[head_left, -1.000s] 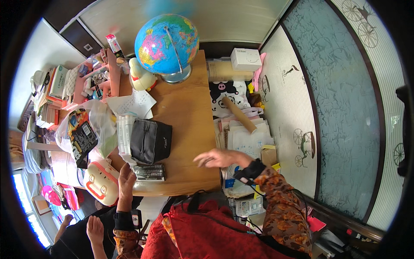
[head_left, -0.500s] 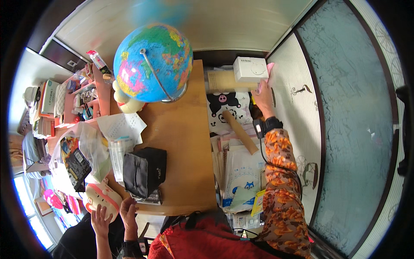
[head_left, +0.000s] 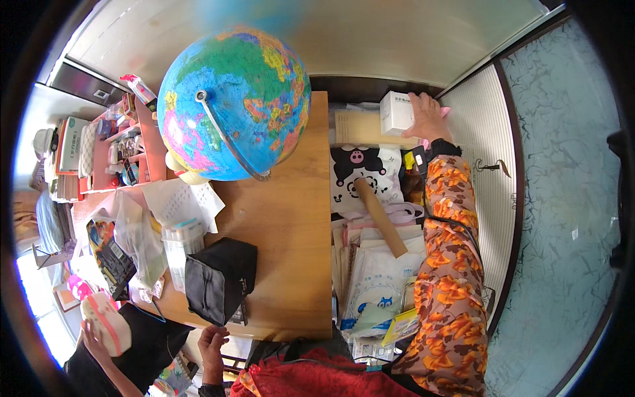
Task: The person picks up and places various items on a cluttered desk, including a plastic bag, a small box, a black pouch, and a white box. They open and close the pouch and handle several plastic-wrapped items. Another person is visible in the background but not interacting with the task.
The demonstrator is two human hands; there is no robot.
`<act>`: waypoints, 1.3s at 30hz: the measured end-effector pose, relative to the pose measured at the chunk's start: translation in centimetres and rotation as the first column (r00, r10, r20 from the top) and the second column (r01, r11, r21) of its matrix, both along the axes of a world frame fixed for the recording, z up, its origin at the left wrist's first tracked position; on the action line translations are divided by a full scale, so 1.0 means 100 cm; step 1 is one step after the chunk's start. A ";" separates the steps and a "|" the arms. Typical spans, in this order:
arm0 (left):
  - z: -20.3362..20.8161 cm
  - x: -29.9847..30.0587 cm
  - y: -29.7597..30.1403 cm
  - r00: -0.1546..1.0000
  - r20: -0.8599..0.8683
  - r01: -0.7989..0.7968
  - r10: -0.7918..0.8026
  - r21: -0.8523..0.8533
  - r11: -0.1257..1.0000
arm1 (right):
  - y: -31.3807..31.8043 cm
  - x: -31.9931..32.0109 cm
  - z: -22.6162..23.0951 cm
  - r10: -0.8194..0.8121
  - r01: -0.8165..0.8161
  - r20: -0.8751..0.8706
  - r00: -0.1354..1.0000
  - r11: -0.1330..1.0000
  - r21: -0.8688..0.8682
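My right hand (head_left: 428, 119) is wrapped over the right end of a small white box (head_left: 395, 114), fingers across its top. The box rests on beige card-like packaging (head_left: 357, 127) in the compartment right of the desk. My left hand (head_left: 213, 345) is at the desk's front edge with its fingers loosely curled in, and I see nothing in them. Just above it stands a black fabric pouch (head_left: 221, 274). At the lower left, another person's hand (head_left: 94, 341) holds a cream, rounded object with a pink band (head_left: 109, 324).
A large globe (head_left: 231, 106) stands at the back of the wooden desk (head_left: 291, 231). Marker pens in a clear case (head_left: 183, 251), a plastic bag (head_left: 135, 231) and a pink organiser (head_left: 155, 152) are left. A cardboard tube (head_left: 383, 221) lies across bags in the compartment, beside a ribbed panel (head_left: 493, 192).
My right hand has moved from below the box onto its right end. The other person's hand has taken the cream object leftward, away from my left hand, whose fingers have curled in.
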State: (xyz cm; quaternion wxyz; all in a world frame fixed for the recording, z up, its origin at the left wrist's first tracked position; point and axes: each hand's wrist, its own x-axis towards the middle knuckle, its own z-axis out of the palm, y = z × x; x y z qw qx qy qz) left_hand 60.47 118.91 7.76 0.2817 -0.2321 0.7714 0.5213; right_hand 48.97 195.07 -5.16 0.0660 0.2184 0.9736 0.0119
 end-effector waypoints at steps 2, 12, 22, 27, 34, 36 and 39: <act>-0.001 0.001 -0.001 1.000 0.002 -0.007 0.007 0.003 1.000 | 0.000 0.002 0.004 0.027 -0.028 -0.019 0.999 0.997 -0.071; 0.001 0.001 0.001 0.999 -0.037 0.038 -0.035 0.070 0.997 | -0.076 0.060 0.009 0.041 -0.058 -0.397 0.917 0.998 -0.031; 0.014 0.001 0.004 0.940 -0.012 0.336 -0.341 0.210 0.918 | -0.217 0.188 0.064 0.258 -0.142 -0.684 0.682 0.965 0.221; 0.033 -0.008 0.020 0.800 -0.060 0.573 -0.597 0.373 0.730 | -0.273 0.217 0.096 0.418 -0.287 -0.731 0.540 0.907 0.307; 0.071 -0.018 0.067 0.768 -0.215 0.590 -0.603 0.605 0.535 | -0.369 0.227 0.137 0.563 -0.558 -0.729 0.389 0.774 0.300; 0.080 -0.019 0.081 0.795 -0.276 0.577 -0.540 0.620 0.532 | -0.391 0.226 0.146 0.643 -0.642 -0.707 0.295 0.681 0.351; 0.097 -0.024 0.086 0.739 -0.294 0.608 -0.606 0.679 0.411 | -0.419 0.227 0.153 0.648 -0.703 -0.730 0.218 0.623 0.343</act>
